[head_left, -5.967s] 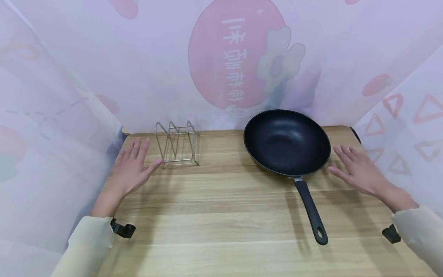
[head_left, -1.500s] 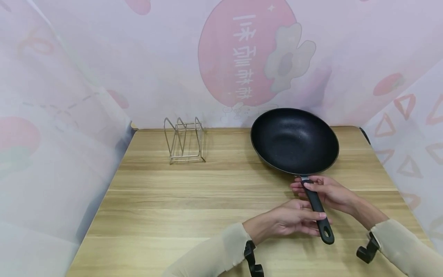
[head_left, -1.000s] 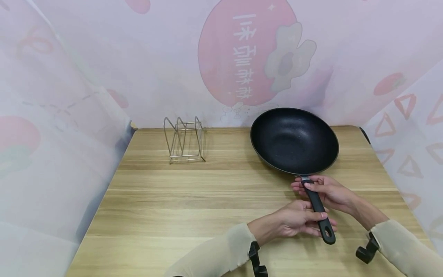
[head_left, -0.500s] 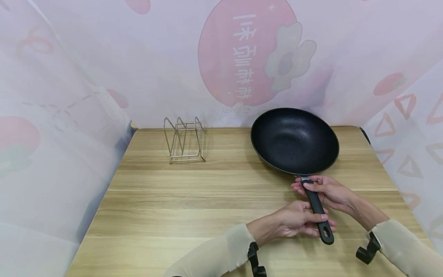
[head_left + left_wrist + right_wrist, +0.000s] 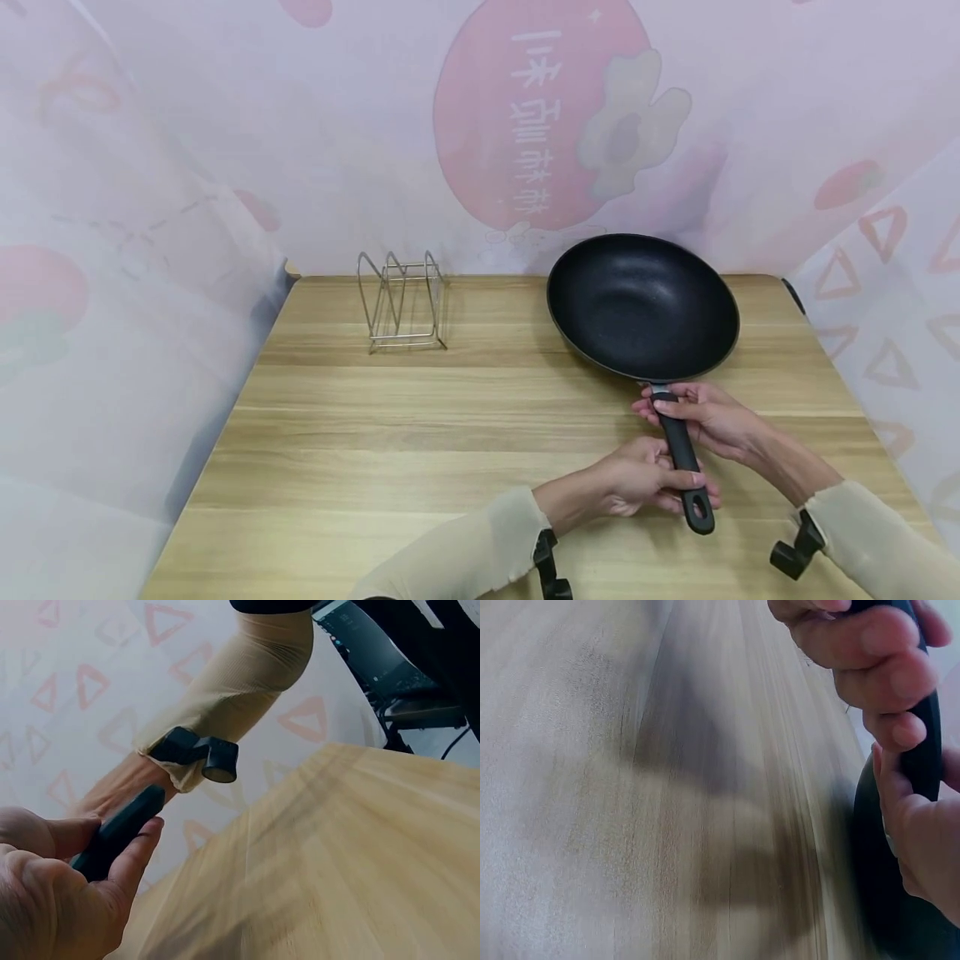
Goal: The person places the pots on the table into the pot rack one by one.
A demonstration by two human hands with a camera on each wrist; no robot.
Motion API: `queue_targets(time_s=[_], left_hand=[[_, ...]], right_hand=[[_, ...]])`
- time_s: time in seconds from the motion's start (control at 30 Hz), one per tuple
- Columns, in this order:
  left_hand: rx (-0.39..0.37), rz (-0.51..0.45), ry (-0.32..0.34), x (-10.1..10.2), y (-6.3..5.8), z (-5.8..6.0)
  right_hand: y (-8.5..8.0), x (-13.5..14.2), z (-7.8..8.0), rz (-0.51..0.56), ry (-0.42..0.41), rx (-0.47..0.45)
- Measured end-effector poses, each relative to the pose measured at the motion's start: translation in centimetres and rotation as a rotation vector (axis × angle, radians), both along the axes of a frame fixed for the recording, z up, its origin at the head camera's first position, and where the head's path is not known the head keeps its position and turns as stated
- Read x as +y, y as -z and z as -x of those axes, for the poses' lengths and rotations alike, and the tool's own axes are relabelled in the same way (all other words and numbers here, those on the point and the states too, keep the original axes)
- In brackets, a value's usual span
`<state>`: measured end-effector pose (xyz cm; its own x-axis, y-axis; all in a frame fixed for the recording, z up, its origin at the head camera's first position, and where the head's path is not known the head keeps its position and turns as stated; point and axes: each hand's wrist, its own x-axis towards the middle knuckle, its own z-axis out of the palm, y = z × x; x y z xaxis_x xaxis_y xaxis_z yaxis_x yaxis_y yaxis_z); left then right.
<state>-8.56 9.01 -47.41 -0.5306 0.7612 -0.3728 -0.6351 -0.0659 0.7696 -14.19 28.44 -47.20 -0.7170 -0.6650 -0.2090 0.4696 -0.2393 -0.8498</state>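
A black wok (image 5: 641,308) with one long handle (image 5: 678,437) stands at the back right of the wooden table. My right hand (image 5: 723,421) grips the handle near the bowl, thumb on top and fingers beneath. Further down, my left hand (image 5: 641,475) holds the handle near its holed end, thumb above and fingers under it. In the left wrist view, the left hand (image 5: 56,889) has the handle (image 5: 124,832) between thumb and fingers. The right wrist view has the right hand (image 5: 930,840) beside the wok's dark side (image 5: 889,892), with the left fingers (image 5: 877,656) round the handle above.
A wire rack (image 5: 402,304) with upright loops stands at the back left of the table (image 5: 360,467). Pale printed cloth (image 5: 360,133) hangs behind and at both sides. A black wrist device (image 5: 797,546) sits at the right cuff, another (image 5: 551,567) at the left.
Six seconds ago both hands were spread apart above the table; both now hold the wok's handle. Over the last half second, the handle's end has shifted slightly left, and the view has moved slightly.
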Motion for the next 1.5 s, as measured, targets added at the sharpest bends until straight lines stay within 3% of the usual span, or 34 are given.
queue_targets(time_s=[0.17,0.6,0.93,1.23,1.5], left_hand=[[0.043,0.021,0.000,-0.5,-0.2,-0.2],[0.044,0.063,-0.010,-1.5,-0.1,-0.7],[0.090,0.074,-0.035,-2.6,-0.4,-1.3],[0.290,0.150,-0.069,-3.6,-0.9,-1.7],[0.566,0.322,-0.099,-4.5,-1.0,-1.9]], right_hand=[[0.0,-0.5,-0.3,-0.090,0.038,0.059],[-0.6,-1.8,-1.1,-0.211,0.102,0.061],[-1.2,-3.2,-1.7,-0.296,0.134,0.104],[-2.4,-5.4,-1.9,-0.428,0.242,0.146],[-3.2,-7.2,-1.6,-0.569,0.309,0.256]])
